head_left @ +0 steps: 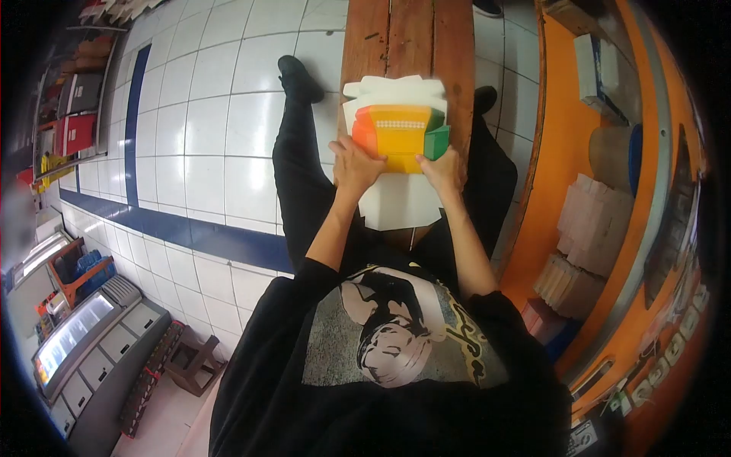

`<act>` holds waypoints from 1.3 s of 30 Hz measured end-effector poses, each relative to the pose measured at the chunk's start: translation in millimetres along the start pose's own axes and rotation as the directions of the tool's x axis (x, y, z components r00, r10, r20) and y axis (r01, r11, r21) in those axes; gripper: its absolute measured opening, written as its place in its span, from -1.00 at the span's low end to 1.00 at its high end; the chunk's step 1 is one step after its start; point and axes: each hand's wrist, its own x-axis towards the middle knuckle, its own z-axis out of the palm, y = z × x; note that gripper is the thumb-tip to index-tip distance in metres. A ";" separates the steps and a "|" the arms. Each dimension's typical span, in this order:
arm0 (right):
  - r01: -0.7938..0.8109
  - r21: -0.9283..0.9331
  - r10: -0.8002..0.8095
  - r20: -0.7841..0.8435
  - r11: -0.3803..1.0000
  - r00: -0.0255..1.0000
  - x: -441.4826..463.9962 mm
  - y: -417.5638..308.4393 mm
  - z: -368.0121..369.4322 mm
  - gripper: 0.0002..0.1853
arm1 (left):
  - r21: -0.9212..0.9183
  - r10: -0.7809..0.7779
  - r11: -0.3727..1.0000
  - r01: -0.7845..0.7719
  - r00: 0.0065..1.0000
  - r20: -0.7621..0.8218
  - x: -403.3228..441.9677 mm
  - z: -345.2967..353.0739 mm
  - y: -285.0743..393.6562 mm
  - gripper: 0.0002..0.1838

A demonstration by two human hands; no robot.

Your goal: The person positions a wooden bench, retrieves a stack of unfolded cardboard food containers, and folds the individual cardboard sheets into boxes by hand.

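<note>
Lying on a wooden bench (pixel 411 34), between the person's legs: one carton (pixel 400 139), partly folded, yellow in the middle, orange at left, green at right, with white flaps (pixel 392 202) spread at the far and near ends.

Left hand (pixel 356 164): grasping the carton's near left corner, thumb on the yellow edge, fingers along the orange side.

Right hand (pixel 443 169): grasping the near right corner, thumb on the yellow edge, just below the raised green flap (pixel 436 142). Bulk of the carton sits between and beyond both hands.

Orange shelf (pixel 562 114), right: holds a white box (pixel 598 76) and pale cardboard stacks (pixel 594 221).

Rack (pixel 67 166), upper left: holds a red box (pixel 76 135) and a grey box (pixel 84 94).

Grey cabinet (pixel 126 369), lower left: row of closed drawers, contents hidden.
</note>
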 end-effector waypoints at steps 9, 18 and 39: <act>0.683 0.185 -0.686 -0.058 0.707 0.725 -12.2 81.9 -11.9 -0.73 | -0.024 0.724 0.689 -0.724 0.688 0.043 -15.8 -26.5 -54.1 -0.37; 0.316 0.371 -0.338 -0.006 0.873 0.941 15.4 88.9 -11.3 -0.78 | 0.195 0.815 0.456 -0.868 0.495 0.300 -45.3 -33.1 -65.6 -0.37; 0.298 -0.182 -0.319 -0.101 0.937 0.942 -19.7 42.3 28.2 -0.44 | -0.029 0.337 0.939 -0.342 0.935 -0.113 -24.0 0.7 -58.7 -0.52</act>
